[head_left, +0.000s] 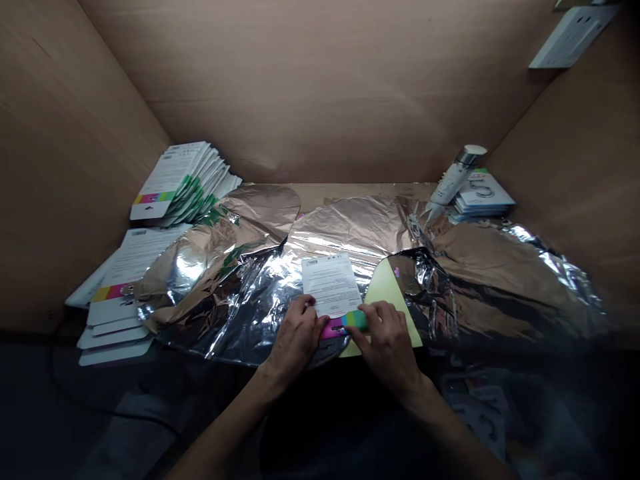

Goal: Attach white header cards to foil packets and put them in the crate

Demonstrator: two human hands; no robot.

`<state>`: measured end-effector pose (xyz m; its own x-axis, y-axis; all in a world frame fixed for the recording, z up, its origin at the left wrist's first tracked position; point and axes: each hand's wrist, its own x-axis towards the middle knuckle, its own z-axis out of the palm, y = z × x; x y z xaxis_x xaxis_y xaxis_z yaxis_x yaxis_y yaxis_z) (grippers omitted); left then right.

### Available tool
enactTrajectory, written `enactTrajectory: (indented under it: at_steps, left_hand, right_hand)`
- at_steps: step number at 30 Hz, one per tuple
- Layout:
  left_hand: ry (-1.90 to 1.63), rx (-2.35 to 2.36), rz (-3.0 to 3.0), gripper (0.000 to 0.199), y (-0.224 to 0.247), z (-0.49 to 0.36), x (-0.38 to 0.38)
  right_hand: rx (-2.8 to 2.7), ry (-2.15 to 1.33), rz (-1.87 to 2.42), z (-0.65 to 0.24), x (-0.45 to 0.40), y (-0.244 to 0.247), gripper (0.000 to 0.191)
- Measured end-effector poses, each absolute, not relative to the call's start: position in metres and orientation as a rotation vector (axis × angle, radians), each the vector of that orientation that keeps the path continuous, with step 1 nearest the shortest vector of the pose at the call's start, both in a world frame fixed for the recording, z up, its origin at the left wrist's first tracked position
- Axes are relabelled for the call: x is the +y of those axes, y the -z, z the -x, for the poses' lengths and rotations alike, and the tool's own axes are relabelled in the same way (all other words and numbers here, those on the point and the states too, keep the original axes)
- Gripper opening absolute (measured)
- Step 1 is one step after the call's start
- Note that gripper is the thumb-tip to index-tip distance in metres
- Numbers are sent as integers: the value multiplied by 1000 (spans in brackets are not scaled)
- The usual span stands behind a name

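A white printed packet [331, 283] with lines of small text lies in front of me, its coloured end strip towards my body. My left hand [297, 330] is closed on the left end of that strip, thumb and fingers bent over the pink part. At the green right end, my right hand [385, 337] pinches the strip between thumb and bent fingers. Shiny foil sheeting [345, 220] lies beneath the packet. A pale yellow sheet [387, 297] sits on the foil, partly under my right hand.
Fanned packets [173, 177] are piled at the left wall, with more packets [120, 327] nearer me. A silver-capped bottle [457, 175] leans beside a small stack of packets [485, 193] at the right. Wooden panels [320, 87] enclose the table; a power strip [573, 37] hangs upper right.
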<state>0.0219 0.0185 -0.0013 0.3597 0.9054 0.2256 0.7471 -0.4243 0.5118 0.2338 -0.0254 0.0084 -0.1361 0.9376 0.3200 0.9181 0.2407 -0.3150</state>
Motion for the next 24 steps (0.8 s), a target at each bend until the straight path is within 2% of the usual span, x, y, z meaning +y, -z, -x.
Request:
enactTrajectory:
  at_steps: [2,5,9,12,15,20,24]
  left_hand:
    - [-718,1460,-2327,21,3,-22,18]
    - [-735,1423,-2345,11,3,-19,19]
    - [-624,1334,-2507,22,2,-14,22]
    - [-517,1247,-2578,16,0,-14,28]
    - [-551,1309,-2570,9,0,-19,33]
    - [-632,1317,-2634,21,4,-24,39]
    - [-606,1424,-2660,35,6,-15,45]
  right_hand:
    - [-2134,-87,1612,-235,-24,-7,28]
    - [-2151,-113,1715,-234,-17,-6,21]
    - [-2140,-117,1791,-233,-9,-6,25]
    - [-2070,-198,1761,-233,-5,-5,27]
    - [-1970,-300,1714,-231,-3,-5,19]
    - [-2068,-315,1704,-244,7,-9,18]
    - [-2015,-384,1666,-295,30,-21,27]
